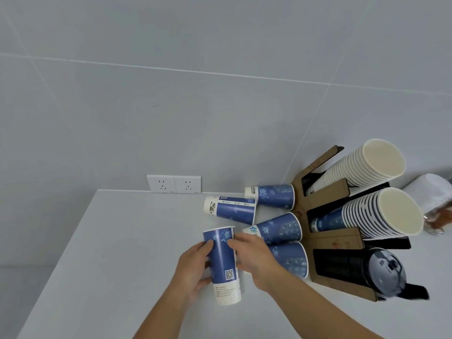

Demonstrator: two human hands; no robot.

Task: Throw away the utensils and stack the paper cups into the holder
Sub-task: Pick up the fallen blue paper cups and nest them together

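Five blue paper cups loose, none of them yet in the holder (325, 233). One upright cup (223, 263) gripped between both hands: left hand (193, 267) curled round its left wall, right hand (254, 255) wrapped round its right wall with fingers across the printed front. Possibly two cups nested there, a second rim edge showing behind the first; too close to tell. Four others on their sides on the white surface (110, 253), between the hands and the holder: far cup (271, 195) just under the wall, second cup (231, 209) beside it and overlapping its base, third cup (276, 228) against the holder's foot, fourth cup (291, 259) partly hidden behind the right wrist. Cardboard holder at the right, already carrying a white cup stack (362, 167) in the far slot, a blue-striped cup stack (371, 214) in the middle slot, and dark lids (386, 272) in the near slot. No utensils anywhere in view, so either already binned or out of frame; cannot say which. By judgement, stacking barely begun: loose cups to be gathered, nested, then slid onto the blue stack. Double wall socket (174, 184) behind; wrapped white bundle (433, 194) at far right.
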